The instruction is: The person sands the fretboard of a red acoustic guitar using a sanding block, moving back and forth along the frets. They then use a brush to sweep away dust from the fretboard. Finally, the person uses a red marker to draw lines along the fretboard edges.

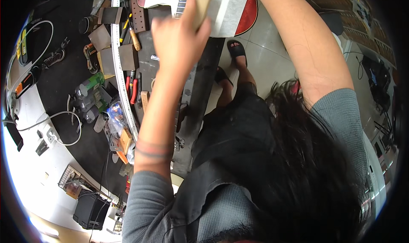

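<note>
My left hand (181,40), slightly blurred, is closed around a pale tan block (202,8), perhaps of wood, its index finger stretched along it. The block is over a red guitar (248,14) at the top edge of the head view. White and greyish covering (226,13) lies across much of the guitar's body. Beside my left hand a strip of fretboard (181,6) shows, with pale fret lines. My right forearm (304,38) reaches up past the top edge, so my right hand is out of the picture.
Left of the dark bench (145,68) runs a long white ruler-like strip (117,64). Near it lie red-handled pliers (134,89), a wooden-handled tool (135,39), dark blocks (128,57) and plastic bottles (91,85). Cables (51,25) loop at far left. Sandalled feet (236,51) stand on the tiled floor.
</note>
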Demonstrator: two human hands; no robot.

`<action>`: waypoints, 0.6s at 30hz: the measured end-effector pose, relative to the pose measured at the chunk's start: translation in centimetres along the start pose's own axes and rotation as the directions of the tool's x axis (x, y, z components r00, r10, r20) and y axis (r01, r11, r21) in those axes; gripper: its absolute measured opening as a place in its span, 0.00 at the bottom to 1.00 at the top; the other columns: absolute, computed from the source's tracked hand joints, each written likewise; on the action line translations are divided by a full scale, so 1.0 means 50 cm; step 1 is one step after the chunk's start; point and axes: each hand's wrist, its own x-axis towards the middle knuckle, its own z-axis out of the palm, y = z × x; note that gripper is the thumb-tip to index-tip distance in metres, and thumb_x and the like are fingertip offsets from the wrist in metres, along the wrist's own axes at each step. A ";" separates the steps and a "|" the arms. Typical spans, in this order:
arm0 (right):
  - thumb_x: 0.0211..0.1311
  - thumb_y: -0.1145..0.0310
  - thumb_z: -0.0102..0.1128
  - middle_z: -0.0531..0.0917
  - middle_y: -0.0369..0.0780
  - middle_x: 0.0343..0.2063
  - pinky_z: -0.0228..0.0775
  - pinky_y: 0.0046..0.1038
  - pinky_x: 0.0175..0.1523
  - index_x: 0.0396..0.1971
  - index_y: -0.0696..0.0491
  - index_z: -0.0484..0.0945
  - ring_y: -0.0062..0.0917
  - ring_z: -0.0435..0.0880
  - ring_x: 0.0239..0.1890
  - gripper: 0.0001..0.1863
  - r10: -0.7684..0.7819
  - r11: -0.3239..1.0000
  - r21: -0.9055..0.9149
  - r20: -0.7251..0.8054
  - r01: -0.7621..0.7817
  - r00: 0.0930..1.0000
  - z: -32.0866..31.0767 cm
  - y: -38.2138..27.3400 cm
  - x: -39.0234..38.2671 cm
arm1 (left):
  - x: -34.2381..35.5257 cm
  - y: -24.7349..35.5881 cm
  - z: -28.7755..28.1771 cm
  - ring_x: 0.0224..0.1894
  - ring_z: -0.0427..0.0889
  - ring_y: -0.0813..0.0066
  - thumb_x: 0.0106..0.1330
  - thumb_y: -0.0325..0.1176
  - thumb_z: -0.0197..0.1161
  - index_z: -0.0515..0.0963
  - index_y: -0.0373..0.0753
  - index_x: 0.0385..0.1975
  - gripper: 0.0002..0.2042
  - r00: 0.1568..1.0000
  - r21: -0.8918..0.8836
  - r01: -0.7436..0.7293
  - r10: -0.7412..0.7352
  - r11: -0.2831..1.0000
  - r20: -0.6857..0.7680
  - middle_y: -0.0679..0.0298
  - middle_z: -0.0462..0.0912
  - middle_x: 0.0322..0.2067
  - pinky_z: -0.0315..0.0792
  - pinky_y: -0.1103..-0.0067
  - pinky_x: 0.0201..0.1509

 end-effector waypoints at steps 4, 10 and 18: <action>0.66 0.80 0.51 0.81 0.48 0.68 0.57 0.46 0.82 0.65 0.55 0.83 0.42 0.72 0.77 0.28 -0.034 0.999 -0.033 -0.045 0.032 0.998 -0.002 -0.004 -0.007 | -0.164 -0.024 -0.063 0.23 0.82 0.61 0.67 0.42 0.72 0.77 0.37 0.71 0.32 0.984 0.010 0.043 -0.044 0.999 0.175 0.60 0.82 0.20 0.67 0.67 0.44; 0.65 0.80 0.51 0.80 0.48 0.69 0.56 0.46 0.82 0.66 0.55 0.83 0.41 0.72 0.77 0.29 -0.044 0.999 -0.026 -0.016 0.043 0.999 0.003 -0.017 0.011 | 0.070 0.001 0.016 0.26 0.85 0.58 0.69 0.45 0.70 0.78 0.44 0.72 0.31 0.995 0.036 0.041 -0.044 0.998 0.088 0.56 0.85 0.22 0.70 0.65 0.48; 0.65 0.81 0.51 0.80 0.48 0.70 0.56 0.45 0.83 0.66 0.55 0.82 0.41 0.71 0.77 0.29 0.005 1.000 -0.018 0.002 -0.005 1.000 -0.015 -0.004 -0.008 | -0.153 -0.032 -0.035 0.20 0.78 0.63 0.65 0.45 0.74 0.75 0.41 0.75 0.36 0.994 0.048 0.012 -0.017 0.999 0.104 0.62 0.78 0.17 0.65 0.63 0.41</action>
